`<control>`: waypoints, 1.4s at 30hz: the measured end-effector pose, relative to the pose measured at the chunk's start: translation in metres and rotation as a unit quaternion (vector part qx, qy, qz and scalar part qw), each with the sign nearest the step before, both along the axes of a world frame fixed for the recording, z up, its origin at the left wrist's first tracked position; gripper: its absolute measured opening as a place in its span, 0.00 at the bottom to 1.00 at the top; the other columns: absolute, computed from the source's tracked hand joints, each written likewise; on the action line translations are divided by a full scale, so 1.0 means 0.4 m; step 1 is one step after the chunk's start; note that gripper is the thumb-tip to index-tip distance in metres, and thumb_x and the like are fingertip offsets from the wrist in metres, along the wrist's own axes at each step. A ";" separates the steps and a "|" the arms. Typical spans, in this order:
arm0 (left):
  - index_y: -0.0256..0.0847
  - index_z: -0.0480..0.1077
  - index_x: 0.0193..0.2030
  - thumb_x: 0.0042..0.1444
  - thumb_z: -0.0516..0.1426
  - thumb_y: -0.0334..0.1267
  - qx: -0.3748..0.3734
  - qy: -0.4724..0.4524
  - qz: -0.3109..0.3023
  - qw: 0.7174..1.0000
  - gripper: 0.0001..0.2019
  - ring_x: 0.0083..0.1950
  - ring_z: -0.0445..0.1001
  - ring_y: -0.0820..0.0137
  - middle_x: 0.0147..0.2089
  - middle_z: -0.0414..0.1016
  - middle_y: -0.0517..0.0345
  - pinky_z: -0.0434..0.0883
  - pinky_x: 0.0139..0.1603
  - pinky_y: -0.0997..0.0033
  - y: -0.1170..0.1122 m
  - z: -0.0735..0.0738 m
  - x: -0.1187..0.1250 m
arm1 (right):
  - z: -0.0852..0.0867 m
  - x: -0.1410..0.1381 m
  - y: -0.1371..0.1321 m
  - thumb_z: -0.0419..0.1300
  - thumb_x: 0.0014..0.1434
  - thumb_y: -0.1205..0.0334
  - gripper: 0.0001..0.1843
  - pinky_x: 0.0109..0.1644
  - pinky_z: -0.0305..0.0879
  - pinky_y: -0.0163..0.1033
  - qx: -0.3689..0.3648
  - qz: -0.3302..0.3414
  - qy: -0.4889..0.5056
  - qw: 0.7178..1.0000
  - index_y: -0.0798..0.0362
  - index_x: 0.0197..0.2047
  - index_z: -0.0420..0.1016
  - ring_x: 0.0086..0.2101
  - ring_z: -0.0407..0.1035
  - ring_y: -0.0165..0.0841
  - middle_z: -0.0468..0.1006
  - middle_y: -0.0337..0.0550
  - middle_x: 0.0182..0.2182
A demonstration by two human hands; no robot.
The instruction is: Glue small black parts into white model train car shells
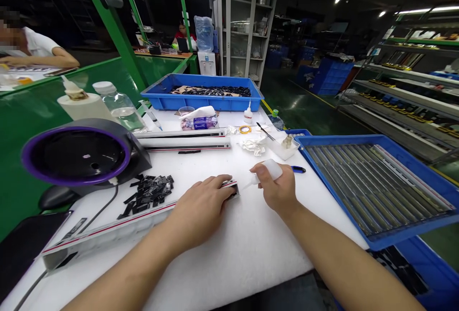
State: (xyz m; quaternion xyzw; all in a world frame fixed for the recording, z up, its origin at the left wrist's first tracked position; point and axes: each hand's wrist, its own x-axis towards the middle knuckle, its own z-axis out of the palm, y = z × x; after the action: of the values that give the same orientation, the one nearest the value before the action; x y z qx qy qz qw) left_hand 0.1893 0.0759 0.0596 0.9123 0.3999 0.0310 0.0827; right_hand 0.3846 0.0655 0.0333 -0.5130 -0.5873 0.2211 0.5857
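Note:
My left hand [201, 206] lies palm down on the right end of a long grey metal strip [107, 232] with a red line, pressing it to the white foam table [229, 258]. My right hand [278, 189] is closed around a small white squeeze bottle [270, 170]. Its thin nozzle points left at the strip's end by my left fingertips. A heap of small black plastic pieces [148, 194] lies just left of my left hand.
A black and purple round device [81, 155] stands at the left. Two more strips [182, 139], a tissue pack, tape and another glue bottle lie farther back. A blue bin [204, 92] sits at the far edge. A blue tray of strips [376, 187] is at the right. Other people sit at far tables.

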 end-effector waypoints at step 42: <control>0.51 0.72 0.52 0.61 0.46 0.33 -0.006 0.000 0.004 1.000 0.19 0.59 0.68 0.59 0.64 0.66 0.58 0.69 0.56 0.54 0.005 0.000 0.005 | 0.001 -0.001 0.005 0.55 0.60 0.38 0.27 0.23 0.61 0.35 -0.011 -0.005 -0.015 1.000 0.55 0.26 0.74 0.19 0.62 0.29 0.67 0.37 0.16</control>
State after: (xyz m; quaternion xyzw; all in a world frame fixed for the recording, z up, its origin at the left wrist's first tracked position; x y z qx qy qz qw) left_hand 0.1915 0.0781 0.0596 0.9101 0.4037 0.0287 0.0884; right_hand 0.3843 0.0673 0.0339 -0.5255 -0.5908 0.2172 0.5724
